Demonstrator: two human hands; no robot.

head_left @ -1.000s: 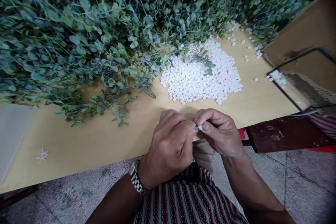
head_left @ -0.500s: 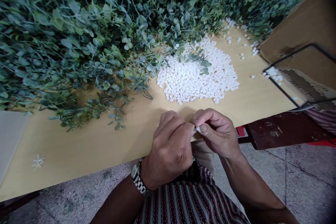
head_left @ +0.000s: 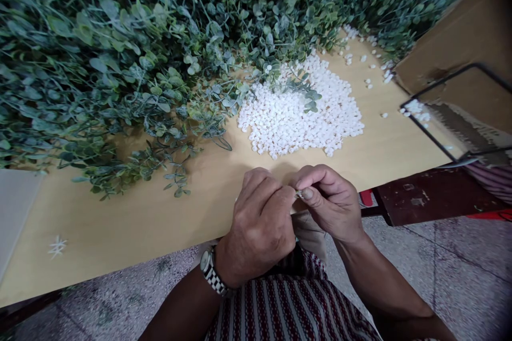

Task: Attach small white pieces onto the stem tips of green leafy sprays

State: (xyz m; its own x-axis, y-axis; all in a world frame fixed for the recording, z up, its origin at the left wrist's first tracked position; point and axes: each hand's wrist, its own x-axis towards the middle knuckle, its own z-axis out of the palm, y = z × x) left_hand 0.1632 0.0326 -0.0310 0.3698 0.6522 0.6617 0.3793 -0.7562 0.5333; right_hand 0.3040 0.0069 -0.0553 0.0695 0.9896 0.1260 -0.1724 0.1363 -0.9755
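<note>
My left hand is closed, thumb and fingers pressed together, at the near edge of the table; what it holds is hidden by the fingers. Close against it, my right hand pinches a small white piece between thumb and forefinger. Only a sliver of that piece shows where the fingertips meet. Just beyond both hands lies a pile of small white bead-like pieces. A leafy green sprig rests on top of the pile.
Artificial green foliage is heaped along the back and left of the tan tabletop. A white star-shaped piece lies at left. On the right stand a torn cardboard box and a black wire frame, with scattered white pieces nearby.
The white piece at my right fingertips shows less now, as the thumb has shifted slightly over it. Both hands otherwise stay in place.
</note>
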